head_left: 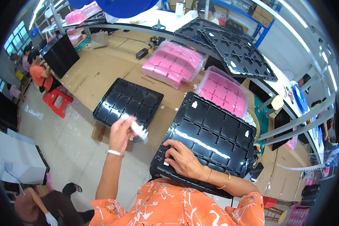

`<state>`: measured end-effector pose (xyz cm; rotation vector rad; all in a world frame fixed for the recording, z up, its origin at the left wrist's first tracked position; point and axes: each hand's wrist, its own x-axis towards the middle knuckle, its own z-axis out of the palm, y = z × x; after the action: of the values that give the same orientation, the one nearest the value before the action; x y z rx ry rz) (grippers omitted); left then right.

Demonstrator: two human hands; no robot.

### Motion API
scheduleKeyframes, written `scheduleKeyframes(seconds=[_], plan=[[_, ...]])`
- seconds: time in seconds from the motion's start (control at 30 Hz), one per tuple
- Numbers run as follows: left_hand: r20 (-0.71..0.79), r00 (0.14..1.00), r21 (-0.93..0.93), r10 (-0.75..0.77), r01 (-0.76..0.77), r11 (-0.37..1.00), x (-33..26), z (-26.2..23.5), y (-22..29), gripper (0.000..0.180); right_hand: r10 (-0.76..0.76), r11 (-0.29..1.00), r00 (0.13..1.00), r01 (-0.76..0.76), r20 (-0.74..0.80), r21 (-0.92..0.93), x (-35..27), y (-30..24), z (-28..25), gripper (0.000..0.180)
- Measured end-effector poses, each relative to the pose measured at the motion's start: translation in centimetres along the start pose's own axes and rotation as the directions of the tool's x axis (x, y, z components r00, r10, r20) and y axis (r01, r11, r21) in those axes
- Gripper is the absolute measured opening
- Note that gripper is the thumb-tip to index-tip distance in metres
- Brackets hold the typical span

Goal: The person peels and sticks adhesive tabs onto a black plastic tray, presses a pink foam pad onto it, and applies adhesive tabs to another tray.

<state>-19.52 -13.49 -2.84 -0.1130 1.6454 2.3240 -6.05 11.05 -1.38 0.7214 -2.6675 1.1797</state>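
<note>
My left hand (120, 136) is closed, pinching a white, motion-blurred piece (139, 131) that looks like a strip or sheet; its exact kind cannot be told. It is held over the near edge of a smaller stack of black plastic trays (130, 98). On a larger black moulded tray (211, 130) close to my body rests my right hand (184, 160), fingers apart and bent onto its left near part. Small white labels sit on this tray: one near its far left corner (194, 104), one at the right side (247, 133), and one by my right thumb (165, 164).
Bagged pink trays (173, 62) and more pink trays (224, 92) lie behind on the cardboard-covered table (83, 77). Black trays (239, 51) lean on the raised white shelf, with scissors (158, 25) nearby. A seated person (41, 75) works at left, near a red stool (57, 101).
</note>
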Motion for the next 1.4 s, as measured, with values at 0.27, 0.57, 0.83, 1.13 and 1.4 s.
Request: scheduleKeyframes(seconds=[0.27, 0.57, 0.83, 1.13, 1.4], plan=[[0.396, 0.918, -0.049, 0.025, -0.006, 0.999, 20.7, 10.0, -4.5, 0.026, 0.102, 0.988, 0.994, -0.097, -0.041, 0.123, -0.1, 0.2, -0.7, 0.016], [0.656, 0.529, 0.472, 0.539, -0.844, 0.255, 13.9, 17.4, -3.8, 0.01, 0.177, 0.836, 0.77, -0.446, -0.613, -0.319, -10.3, 5.8, -15.6, 0.01], [0.783, 0.485, 0.527, 0.389, -0.85, -0.002, 12.6, 18.8, -3.5, 0.016, 0.228, 0.71, 0.698, -0.597, -0.679, -0.374, -15.3, 11.2, -19.0, 0.008], [0.85, 0.435, 0.473, 0.296, -0.879, -0.068, 13.4, 19.7, -3.6, 0.012, 0.336, 0.712, 0.777, -0.58, -0.533, -0.397, -14.8, 12.4, -20.6, 0.007], [0.971, 0.219, 0.238, 0.096, -0.925, -0.297, 11.4, 21.2, -2.1, 0.019, 0.208, 0.538, 0.937, -0.348, -0.28, -0.767, -14.3, 12.0, -20.7, 0.011]])
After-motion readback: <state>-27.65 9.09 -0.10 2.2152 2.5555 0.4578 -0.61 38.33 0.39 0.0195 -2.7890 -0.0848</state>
